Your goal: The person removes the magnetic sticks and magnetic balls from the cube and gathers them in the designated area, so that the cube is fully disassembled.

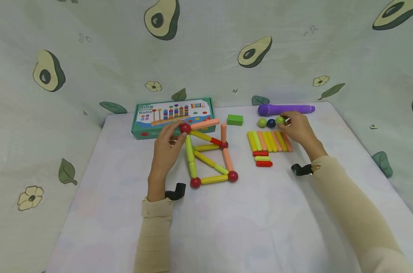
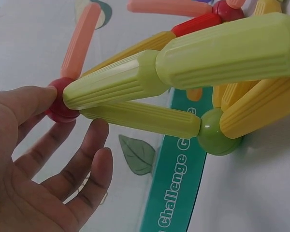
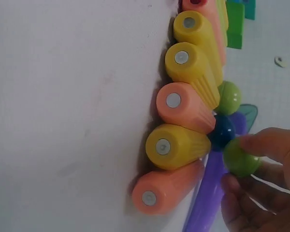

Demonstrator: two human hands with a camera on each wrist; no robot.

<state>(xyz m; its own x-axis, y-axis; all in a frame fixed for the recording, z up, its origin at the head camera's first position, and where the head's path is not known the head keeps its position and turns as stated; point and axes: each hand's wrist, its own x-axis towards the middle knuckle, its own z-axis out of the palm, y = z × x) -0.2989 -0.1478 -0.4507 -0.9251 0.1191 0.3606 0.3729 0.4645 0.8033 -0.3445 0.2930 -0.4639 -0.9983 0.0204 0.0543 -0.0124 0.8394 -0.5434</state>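
My left hand (image 1: 166, 148) pinches a red ball (image 2: 59, 114) at the upper corner of a frame built from magnetic sticks and balls. From that ball run a salmon stick (image 2: 81, 41), a yellow stick and light-green sticks (image 2: 117, 79). Lower on the frame, a green ball (image 2: 217, 133) joins other sticks, and two red balls sit at the near corners. On the other side, my right hand (image 1: 299, 129) pinches a light-green ball (image 3: 241, 160) between thumb and fingers. Beside it lie a dark blue ball (image 3: 223, 131) and another light-green ball (image 3: 230, 98).
Loose sticks (image 1: 271, 141) lie in a row in front of the balls, with a few red and green short ones (image 1: 263, 159) below. A purple microphone-shaped thing (image 1: 288, 109), a green block (image 1: 235, 120) and a teal game box (image 1: 173, 116) are along the back.
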